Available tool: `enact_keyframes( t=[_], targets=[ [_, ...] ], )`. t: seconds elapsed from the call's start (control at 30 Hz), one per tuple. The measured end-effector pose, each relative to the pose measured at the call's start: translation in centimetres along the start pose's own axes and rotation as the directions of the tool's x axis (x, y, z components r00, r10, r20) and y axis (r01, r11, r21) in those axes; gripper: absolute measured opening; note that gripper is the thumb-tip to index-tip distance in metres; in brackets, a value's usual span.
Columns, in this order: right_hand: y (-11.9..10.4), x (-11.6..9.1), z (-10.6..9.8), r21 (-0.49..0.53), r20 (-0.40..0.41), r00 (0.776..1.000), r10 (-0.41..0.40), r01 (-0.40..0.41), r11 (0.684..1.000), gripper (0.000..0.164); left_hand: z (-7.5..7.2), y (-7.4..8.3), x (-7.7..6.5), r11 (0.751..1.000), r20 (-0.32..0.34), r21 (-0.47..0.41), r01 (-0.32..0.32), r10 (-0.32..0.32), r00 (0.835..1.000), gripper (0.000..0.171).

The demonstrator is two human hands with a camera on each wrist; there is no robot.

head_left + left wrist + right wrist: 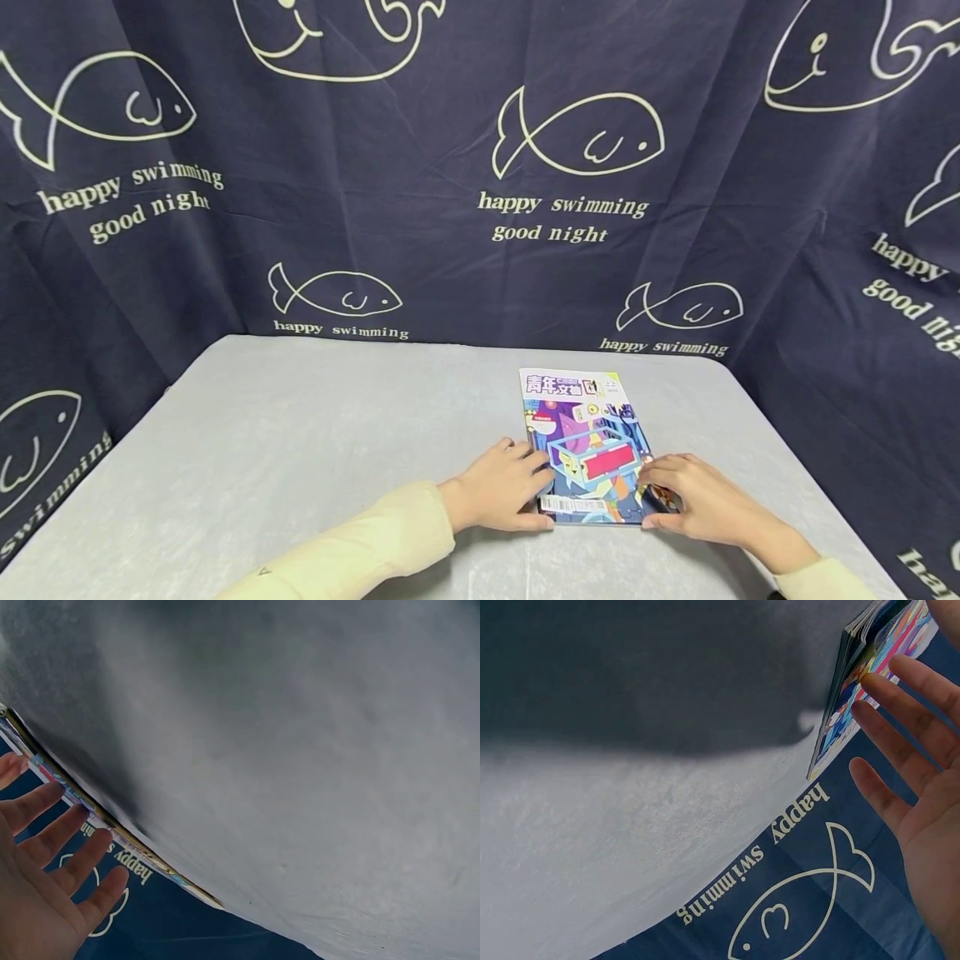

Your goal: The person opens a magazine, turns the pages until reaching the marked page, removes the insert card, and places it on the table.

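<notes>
A magazine [588, 450] with a colourful cartoon cover lies on the table, its title at the far end. My left hand [506, 487] rests along its left edge, fingertips at the cover and thumb by the near left corner. On the other side, my right hand [697, 500] touches the right edge, its thumb near the near right corner. A dark, orange-patterned page [662, 497] shows beside that edge. In the right wrist view the magazine's pages [859, 634] stand slightly apart, and the fingers are spread and nearly straight. The left wrist view shows the left fingers loosely extended against the magazine's edge.
A pale grey cloth covers the table [300, 442]. Dark blue curtains [420, 183] with fish outlines and lettering hang behind it and on both sides. The magazine lies right of the table's middle.
</notes>
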State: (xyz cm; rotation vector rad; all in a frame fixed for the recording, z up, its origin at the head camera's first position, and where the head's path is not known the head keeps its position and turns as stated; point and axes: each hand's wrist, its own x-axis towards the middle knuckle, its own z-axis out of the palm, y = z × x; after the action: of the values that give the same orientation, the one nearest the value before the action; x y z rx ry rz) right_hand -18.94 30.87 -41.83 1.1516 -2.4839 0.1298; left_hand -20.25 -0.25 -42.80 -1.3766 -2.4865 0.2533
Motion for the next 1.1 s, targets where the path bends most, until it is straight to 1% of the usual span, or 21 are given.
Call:
enact_keyframes(
  t=[0.17, 0.3, 0.53, 0.77, 0.9, 1.1],
  targets=[
    [-0.07, -0.02, -0.12, -0.008, 0.010, 1.000, 0.016, -0.016, 1.000, 0.040, 0.13, 0.10, 0.10, 1.000, 0.014, 0.001, 0.002, -0.002, 1.000, 0.062],
    [0.03, -0.03, -0.17, -0.010, 0.012, 1.000, 0.013, -0.012, 1.000, 0.038, 0.23, 0.23, 0.23, 1.000, 0.005, 0.002, 0.005, -0.005, 1.000, 0.061],
    [0.35, -0.02, -0.01, -0.007, -0.021, 1.000, -0.004, 0.004, 1.000, 0.032, 0.18, 0.40, 0.35, 1.000, 0.008, 0.006, 0.012, -0.012, 1.000, 0.058],
    [0.41, -0.06, -0.04, -0.012, -0.035, 0.999, 0.015, -0.015, 1.000, 0.028, 0.17, 0.53, 0.40, 1.000, 0.018, 0.001, 0.020, -0.020, 1.000, 0.055],
    [0.36, -0.09, -0.16, -0.005, -0.034, 0.999, 0.022, -0.022, 1.000, 0.028, 0.18, 0.54, 0.41, 1.000, 0.021, -0.012, 0.024, -0.023, 0.999, 0.054],
    [0.39, -0.28, -0.16, 0.001, -0.056, 0.998, 0.006, -0.006, 1.000, 0.033, 0.13, 0.57, 0.41, 1.000, 0.020, -0.020, 0.024, -0.023, 1.000, 0.053]
  ],
)
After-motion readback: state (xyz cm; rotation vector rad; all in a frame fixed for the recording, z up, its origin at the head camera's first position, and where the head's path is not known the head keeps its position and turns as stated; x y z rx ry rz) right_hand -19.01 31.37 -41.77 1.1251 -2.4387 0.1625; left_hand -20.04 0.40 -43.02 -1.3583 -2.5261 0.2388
